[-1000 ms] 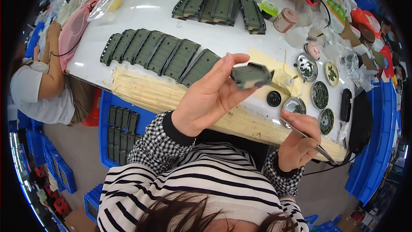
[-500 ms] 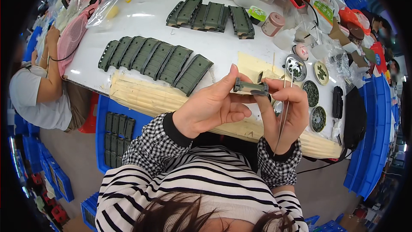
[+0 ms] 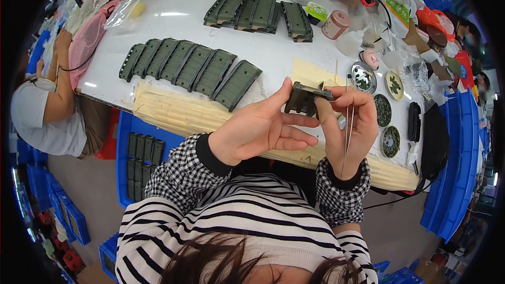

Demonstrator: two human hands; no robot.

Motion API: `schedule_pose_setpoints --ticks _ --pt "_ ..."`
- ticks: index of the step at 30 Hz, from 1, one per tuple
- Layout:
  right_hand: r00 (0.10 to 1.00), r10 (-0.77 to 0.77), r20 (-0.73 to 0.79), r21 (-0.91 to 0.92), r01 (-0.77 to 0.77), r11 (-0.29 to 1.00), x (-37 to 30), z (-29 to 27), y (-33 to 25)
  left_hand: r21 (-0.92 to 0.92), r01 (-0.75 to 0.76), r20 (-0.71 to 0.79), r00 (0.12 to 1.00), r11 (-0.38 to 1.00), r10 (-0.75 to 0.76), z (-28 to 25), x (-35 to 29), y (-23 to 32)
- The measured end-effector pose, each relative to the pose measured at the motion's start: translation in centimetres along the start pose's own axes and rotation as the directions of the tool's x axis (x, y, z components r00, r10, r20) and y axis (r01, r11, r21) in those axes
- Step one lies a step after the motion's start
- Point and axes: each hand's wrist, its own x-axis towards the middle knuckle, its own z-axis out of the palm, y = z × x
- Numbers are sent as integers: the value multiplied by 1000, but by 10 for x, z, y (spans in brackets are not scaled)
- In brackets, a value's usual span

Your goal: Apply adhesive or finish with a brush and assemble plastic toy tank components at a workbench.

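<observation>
Over the table's near edge, a dark green ridged plastic piece is tilted up between my hands. My left hand has its thumb against the piece's left end; the index finger is mostly hidden behind it, and the other fingers stretch out below. My right hand pinches the right end with thumb and fingers. It also keeps thin metal tweezers upright against the palm. On the table to the left, a row of similar green pieces lies side by side. Another group lies farther back.
Round dishes of small dark green bits, including a tin, stand at the right beside a black case. Cream padding lines the near edge. A blue crate of green pieces is below left. Another person sits at the far left.
The green piece has turned in my hands from a narrow side view to a broader tilted one. My left fingers have straightened. The tweezers remain in my right hand.
</observation>
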Motion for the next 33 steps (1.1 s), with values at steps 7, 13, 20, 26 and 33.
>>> schedule_pose_setpoints --ticks 7,13,20,26,33 --pt "1000 12 13 56 -12 998 -2 -4 0 46 20 5 1000 999 -20 3 -2 0" --pt "982 117 146 315 -158 936 -21 -30 -29 516 -54 270 957 855 -102 -17 -26 -11" --pt "904 153 400 260 -272 927 -39 -48 -22 299 -174 454 891 938 20 -1 -19 -39" --pt "999 41 34 -455 -21 890 -15 -113 3 269 -54 195 981 962 1 -8 -21 -33" --pt "984 168 -53 -812 -141 567 23 -139 65 452 -170 105 985 876 137 2 -14 -35"
